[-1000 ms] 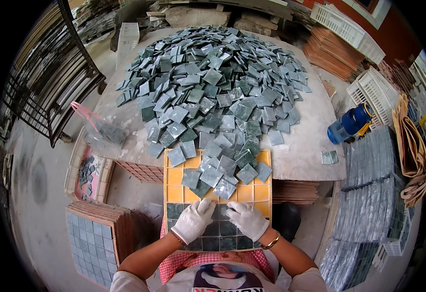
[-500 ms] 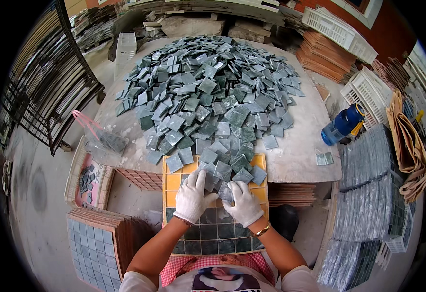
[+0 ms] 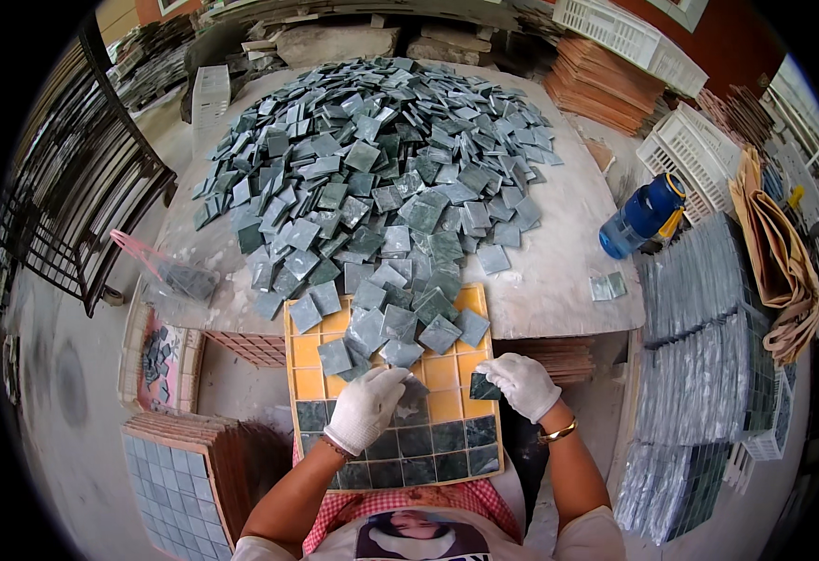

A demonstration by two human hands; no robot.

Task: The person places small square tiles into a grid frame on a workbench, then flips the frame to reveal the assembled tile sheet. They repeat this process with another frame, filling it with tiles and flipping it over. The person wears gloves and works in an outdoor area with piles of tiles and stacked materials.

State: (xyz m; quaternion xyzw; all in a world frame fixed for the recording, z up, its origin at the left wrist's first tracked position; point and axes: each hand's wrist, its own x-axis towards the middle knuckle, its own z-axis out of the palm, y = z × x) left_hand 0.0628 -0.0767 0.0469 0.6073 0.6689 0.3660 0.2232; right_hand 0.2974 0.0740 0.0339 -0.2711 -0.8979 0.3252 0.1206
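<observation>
Head view: both white-gloved hands have drawn back; right hand (image 3: 522, 385) now pinches one dark green square tile (image 3: 484, 386) over the yellow grid tray (image 3: 442, 374), left hand (image 3: 367, 409) rests loosely curled on loose tiles.

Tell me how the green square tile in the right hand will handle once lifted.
The green tile looks flat, rigid and thin, so probably stiff, light, unlikely to roll. Its glossy face may slip against the gloved right hand. Likely chips if dropped.

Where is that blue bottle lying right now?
In the head view the blue bottle lies on its side at the right edge of the table, just right of the tile pile, beside white plastic crates.
</observation>
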